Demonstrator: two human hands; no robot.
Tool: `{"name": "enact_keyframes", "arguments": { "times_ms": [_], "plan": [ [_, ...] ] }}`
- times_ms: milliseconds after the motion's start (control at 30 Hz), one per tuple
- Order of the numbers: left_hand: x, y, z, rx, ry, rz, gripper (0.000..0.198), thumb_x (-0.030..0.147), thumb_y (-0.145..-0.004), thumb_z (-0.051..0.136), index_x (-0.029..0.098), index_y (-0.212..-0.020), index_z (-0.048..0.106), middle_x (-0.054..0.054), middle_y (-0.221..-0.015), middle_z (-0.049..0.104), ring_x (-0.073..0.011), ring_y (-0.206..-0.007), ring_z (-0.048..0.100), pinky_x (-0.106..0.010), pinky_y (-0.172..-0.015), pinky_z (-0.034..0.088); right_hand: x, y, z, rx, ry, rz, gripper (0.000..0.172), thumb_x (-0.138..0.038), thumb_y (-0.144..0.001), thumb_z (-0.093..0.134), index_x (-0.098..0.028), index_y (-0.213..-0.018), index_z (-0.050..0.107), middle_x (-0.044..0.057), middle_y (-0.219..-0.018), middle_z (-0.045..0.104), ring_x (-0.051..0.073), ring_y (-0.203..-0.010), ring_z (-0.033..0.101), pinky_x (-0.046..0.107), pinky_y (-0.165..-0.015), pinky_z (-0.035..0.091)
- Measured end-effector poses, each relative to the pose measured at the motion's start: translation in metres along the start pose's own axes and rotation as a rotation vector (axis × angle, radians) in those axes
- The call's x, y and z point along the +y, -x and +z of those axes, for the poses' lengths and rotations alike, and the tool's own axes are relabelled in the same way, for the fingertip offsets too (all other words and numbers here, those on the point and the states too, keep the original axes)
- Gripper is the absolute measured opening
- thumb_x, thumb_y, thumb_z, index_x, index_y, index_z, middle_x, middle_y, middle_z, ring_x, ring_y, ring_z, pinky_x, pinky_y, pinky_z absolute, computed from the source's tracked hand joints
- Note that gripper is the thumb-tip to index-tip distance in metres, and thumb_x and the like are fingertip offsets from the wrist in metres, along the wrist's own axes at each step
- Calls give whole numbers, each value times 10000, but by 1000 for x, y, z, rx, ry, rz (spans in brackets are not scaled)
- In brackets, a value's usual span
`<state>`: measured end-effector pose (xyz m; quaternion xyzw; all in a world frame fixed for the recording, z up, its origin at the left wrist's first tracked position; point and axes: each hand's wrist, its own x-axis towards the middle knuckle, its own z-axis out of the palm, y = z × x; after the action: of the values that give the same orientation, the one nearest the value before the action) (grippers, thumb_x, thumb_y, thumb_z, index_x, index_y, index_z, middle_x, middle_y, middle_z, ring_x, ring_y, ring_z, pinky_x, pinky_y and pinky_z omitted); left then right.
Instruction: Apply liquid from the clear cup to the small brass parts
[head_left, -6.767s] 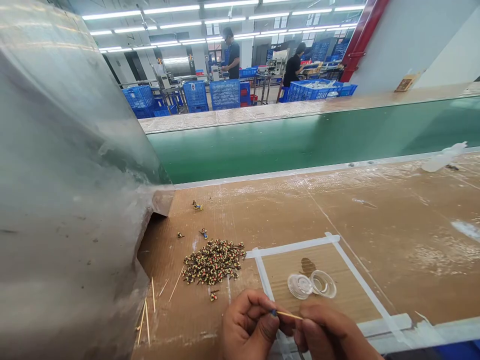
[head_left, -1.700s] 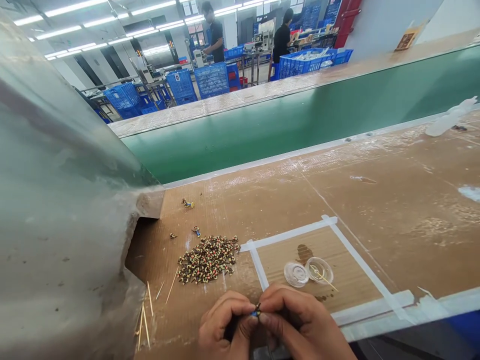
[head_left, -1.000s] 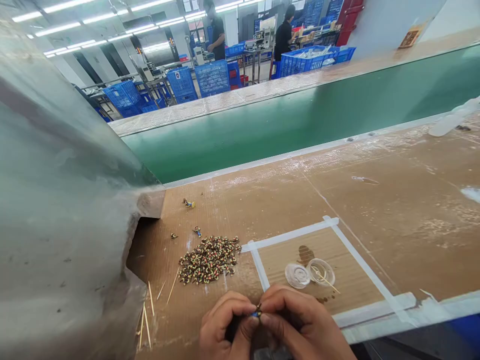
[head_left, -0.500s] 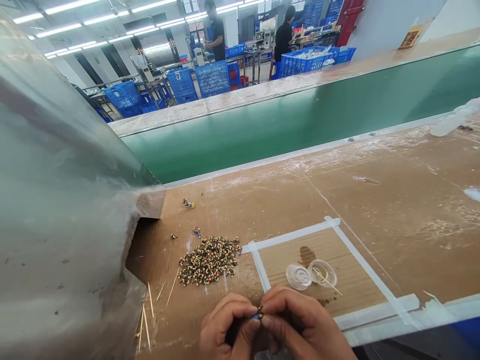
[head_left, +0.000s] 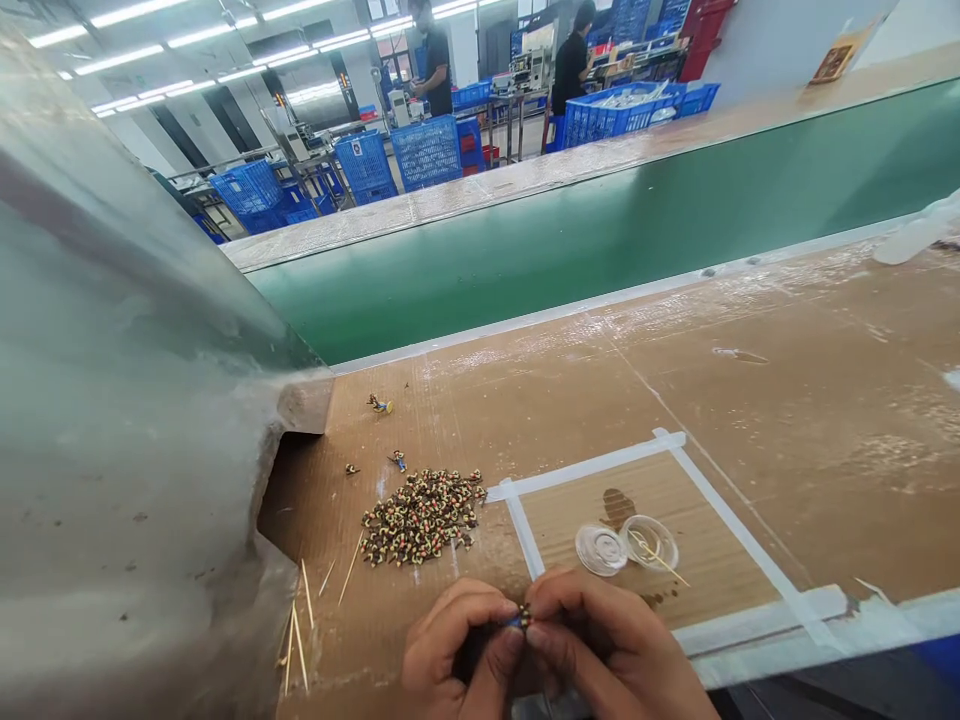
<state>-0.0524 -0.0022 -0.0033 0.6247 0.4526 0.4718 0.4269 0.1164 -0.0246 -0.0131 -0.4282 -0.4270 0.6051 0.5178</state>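
Between the fingertips of both hands is a tiny painted figurine [head_left: 520, 619] with a blue part and a dark, yellowish part. My left hand [head_left: 461, 645] pinches it from the left, thumb against forefinger. From the right, my right hand [head_left: 600, 640] pinches the same piece; the fingers hide most of it. Just beyond my hands lies a heap of small dark, cream and red figurine parts [head_left: 424, 517]. A blue figurine [head_left: 398, 461] and a single small part [head_left: 351, 469] lie past the heap. Farther off is a figurine with a yellow disc [head_left: 380, 404].
Toothpicks [head_left: 298, 640] lie at the left by a metal panel [head_left: 150, 450]. Inside a white tape outline [head_left: 592, 467] stand a clear cup [head_left: 667, 545] with a stick in it and its lid [head_left: 600, 552]. A green conveyor belt [head_left: 487, 270] runs behind; people work beyond.
My hands stay together, and the figurine between the fingertips has turned slightly, showing more of its dark and yellowish part. The whole view has shifted a little.
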Motion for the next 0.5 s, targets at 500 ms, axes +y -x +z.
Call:
{"name": "enact_keyframes", "arguments": {
  "times_ms": [500],
  "plan": [
    [-1,3,3,100,47,-72,143,425,-876,827,284,-899,817,6,-805,752,-134,-731,715,-167,-696,573,1,0,-3,-1,39,-118,148,-380,-1032,673,-255,-1051,750,16,-914,662,102,-645,635,187,-598,555]
  ]
}}
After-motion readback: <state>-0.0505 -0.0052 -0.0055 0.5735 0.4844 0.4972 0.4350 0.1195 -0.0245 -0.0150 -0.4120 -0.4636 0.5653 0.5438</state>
